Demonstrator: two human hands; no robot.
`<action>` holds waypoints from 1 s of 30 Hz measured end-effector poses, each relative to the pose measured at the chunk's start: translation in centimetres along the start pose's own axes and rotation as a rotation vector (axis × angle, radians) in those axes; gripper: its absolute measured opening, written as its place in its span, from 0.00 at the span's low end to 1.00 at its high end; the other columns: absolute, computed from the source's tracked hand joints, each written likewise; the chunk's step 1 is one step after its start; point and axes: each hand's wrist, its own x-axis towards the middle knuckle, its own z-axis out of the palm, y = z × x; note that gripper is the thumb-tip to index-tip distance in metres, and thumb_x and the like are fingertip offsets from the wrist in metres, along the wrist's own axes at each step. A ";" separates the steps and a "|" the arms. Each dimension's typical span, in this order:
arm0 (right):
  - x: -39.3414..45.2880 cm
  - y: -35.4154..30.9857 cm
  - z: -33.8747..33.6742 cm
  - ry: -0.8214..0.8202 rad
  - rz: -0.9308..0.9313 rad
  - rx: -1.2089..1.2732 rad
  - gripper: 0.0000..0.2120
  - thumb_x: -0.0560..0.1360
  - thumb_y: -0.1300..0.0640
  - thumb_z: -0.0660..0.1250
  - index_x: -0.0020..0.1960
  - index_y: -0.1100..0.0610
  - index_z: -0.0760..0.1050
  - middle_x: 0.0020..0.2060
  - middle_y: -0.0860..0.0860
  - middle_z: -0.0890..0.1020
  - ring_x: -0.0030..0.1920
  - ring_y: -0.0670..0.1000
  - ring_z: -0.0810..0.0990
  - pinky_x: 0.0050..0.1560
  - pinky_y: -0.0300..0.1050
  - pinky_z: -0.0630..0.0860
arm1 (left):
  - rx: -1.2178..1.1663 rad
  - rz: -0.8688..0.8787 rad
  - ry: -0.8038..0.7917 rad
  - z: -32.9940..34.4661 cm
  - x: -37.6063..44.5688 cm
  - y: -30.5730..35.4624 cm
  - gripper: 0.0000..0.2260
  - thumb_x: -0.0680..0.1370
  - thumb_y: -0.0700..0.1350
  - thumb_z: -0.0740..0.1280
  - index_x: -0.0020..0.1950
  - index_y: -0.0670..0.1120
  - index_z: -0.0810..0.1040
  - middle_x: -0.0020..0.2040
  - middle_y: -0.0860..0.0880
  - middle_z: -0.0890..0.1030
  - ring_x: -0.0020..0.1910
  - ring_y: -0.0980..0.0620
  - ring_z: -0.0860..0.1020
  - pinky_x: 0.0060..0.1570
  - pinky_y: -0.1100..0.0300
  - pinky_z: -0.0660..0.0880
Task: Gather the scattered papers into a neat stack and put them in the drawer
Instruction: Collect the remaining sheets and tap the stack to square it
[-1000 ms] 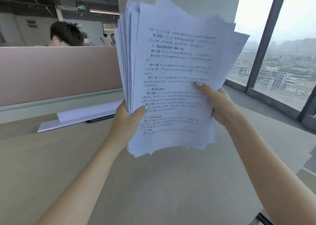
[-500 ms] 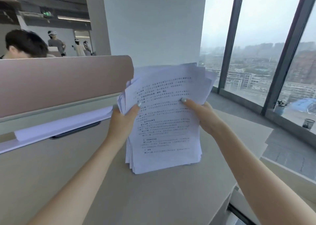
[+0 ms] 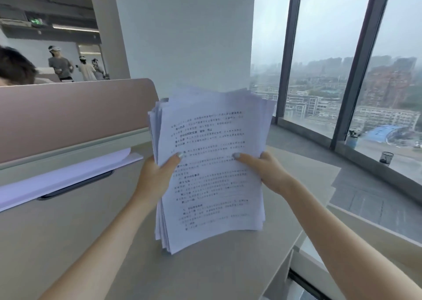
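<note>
A thick stack of printed white papers [image 3: 212, 162] stands upright in front of me, its lower edge resting on or just above the beige desk [image 3: 68, 242]. My left hand [image 3: 157, 176] grips the stack's left edge with the thumb on the front sheet. My right hand [image 3: 265, 172] holds the right edge the same way. The sheets are roughly lined up, with the top and left edges still fanned and uneven. No drawer is clearly visible.
More white sheets [image 3: 68, 174] lie over a dark flat device [image 3: 75, 186] at the desk's back left, below a pink partition [image 3: 68, 117]. A white pillar [image 3: 182, 37] stands behind. Windows fill the right. The desk's edge falls off at lower right. People stand far left.
The stack has come down from in front of my face to the desk surface, both hands still gripping it. The view has swung right, toward the windows.
</note>
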 end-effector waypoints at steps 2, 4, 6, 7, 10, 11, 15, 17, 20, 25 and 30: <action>0.0 -0.2 0.5 0.099 -0.049 0.038 0.05 0.72 0.57 0.70 0.48 0.54 0.79 0.48 0.56 0.84 0.45 0.53 0.85 0.47 0.51 0.82 | -0.011 0.037 0.081 0.8 0.5 0.6 0.05 0.77 0.46 0.65 0.49 0.55 0.78 0.40 0.65 0.78 0.32 0.76 0.76 0.33 0.79 0.71; 0.2 -2.3 0.6 0.160 -0.132 0.085 0.06 0.72 0.57 0.71 0.48 0.54 0.79 0.48 0.54 0.84 0.48 0.55 0.84 0.50 0.55 0.81 | -0.021 0.107 0.111 1.1 1.7 2.7 0.05 0.76 0.47 0.66 0.43 0.56 0.78 0.36 0.67 0.79 0.31 0.76 0.75 0.33 0.78 0.71; 0.4 -5.0 0.1 0.155 -0.211 0.116 0.08 0.72 0.56 0.70 0.51 0.54 0.79 0.50 0.54 0.84 0.49 0.56 0.84 0.50 0.54 0.81 | -0.074 0.184 0.101 1.3 2.6 5.3 0.06 0.75 0.48 0.67 0.42 0.60 0.77 0.39 0.66 0.79 0.33 0.76 0.76 0.37 0.74 0.74; 0.4 -6.1 -0.2 0.143 -0.243 0.123 0.09 0.72 0.56 0.70 0.52 0.54 0.79 0.51 0.55 0.84 0.50 0.56 0.84 0.50 0.53 0.81 | -0.125 0.213 0.095 1.4 2.9 6.4 0.05 0.75 0.49 0.67 0.43 0.60 0.76 0.41 0.65 0.79 0.34 0.75 0.77 0.37 0.73 0.75; -0.1 -7.1 -1.6 0.090 -0.264 0.140 0.11 0.74 0.54 0.68 0.56 0.53 0.77 0.53 0.53 0.84 0.51 0.53 0.84 0.49 0.50 0.82 | -0.243 0.225 0.065 1.3 3.4 6.8 0.04 0.75 0.49 0.66 0.45 0.60 0.75 0.39 0.66 0.81 0.39 0.70 0.79 0.38 0.73 0.77; -0.2 -6.7 -2.0 0.076 -0.241 0.141 0.11 0.75 0.53 0.67 0.56 0.53 0.77 0.53 0.52 0.84 0.51 0.53 0.84 0.49 0.48 0.82 | -0.261 0.204 0.041 1.2 3.4 6.1 0.04 0.75 0.50 0.67 0.46 0.61 0.75 0.39 0.66 0.82 0.42 0.69 0.79 0.42 0.71 0.77; -0.8 -3.7 -2.8 0.071 -0.122 0.148 0.06 0.75 0.54 0.66 0.50 0.53 0.80 0.45 0.51 0.86 0.47 0.52 0.84 0.47 0.47 0.81 | -0.165 0.030 -0.142 1.8 2.0 1.5 0.07 0.71 0.51 0.71 0.47 0.59 0.76 0.42 0.62 0.83 0.40 0.67 0.81 0.46 0.60 0.75; -0.9 -2.9 -2.4 0.125 -0.125 0.184 0.06 0.73 0.56 0.69 0.49 0.55 0.80 0.44 0.52 0.86 0.46 0.55 0.84 0.46 0.49 0.81 | -0.114 0.021 -0.098 2.7 1.2 0.3 0.06 0.74 0.46 0.68 0.43 0.58 0.77 0.34 0.65 0.83 0.34 0.72 0.79 0.42 0.65 0.73; -0.6 -3.9 -2.1 0.195 -0.175 0.211 0.05 0.72 0.57 0.70 0.47 0.56 0.80 0.41 0.51 0.86 0.42 0.54 0.85 0.40 0.47 0.82 | -0.092 0.072 0.040 3.7 1.4 1.5 0.07 0.76 0.46 0.66 0.40 0.58 0.77 0.38 0.61 0.80 0.31 0.71 0.77 0.36 0.69 0.74; -0.6 -8.4 -3.5 0.078 -0.280 0.167 0.08 0.73 0.52 0.67 0.51 0.52 0.78 0.45 0.50 0.85 0.46 0.51 0.85 0.47 0.48 0.82 | -0.210 0.200 0.033 3.1 3.2 5.1 0.05 0.75 0.48 0.67 0.42 0.59 0.77 0.36 0.65 0.83 0.37 0.71 0.79 0.42 0.70 0.77; -1.1 -7.2 -4.9 -0.077 -0.169 0.064 0.18 0.68 0.44 0.65 0.54 0.50 0.77 0.46 0.47 0.86 0.49 0.49 0.84 0.51 0.47 0.81 | -0.227 0.155 -0.125 2.4 3.2 3.0 0.21 0.60 0.64 0.71 0.47 0.57 0.78 0.43 0.61 0.84 0.47 0.62 0.82 0.50 0.61 0.78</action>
